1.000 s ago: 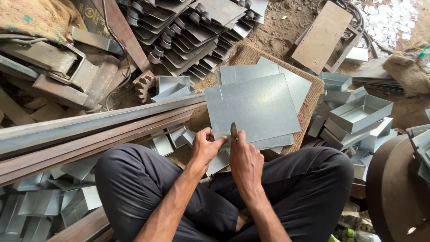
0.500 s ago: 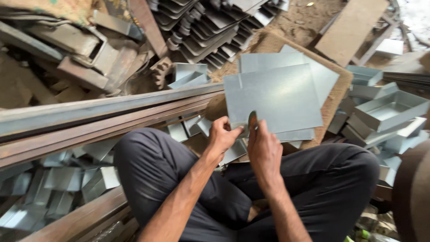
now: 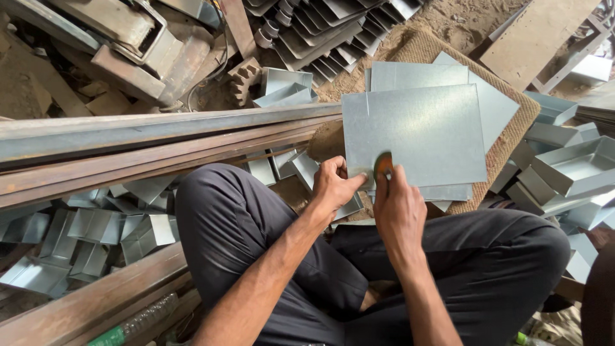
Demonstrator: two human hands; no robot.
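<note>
Head view. A person sits cross-legged in dark trousers (image 3: 256,243) before a flat metal sheet (image 3: 416,131) that tops a stack of like sheets on a woven mat (image 3: 512,138). The left hand (image 3: 334,186) pinches the sheet's near left corner between thumb and fingers. The right hand (image 3: 398,208), just beside it, is closed around a small orange tool (image 3: 384,165) pressed to the sheet's near edge. Long steel bars (image 3: 160,138) lie left of the sheet; folded metal trays (image 3: 576,166) sit to its right.
</note>
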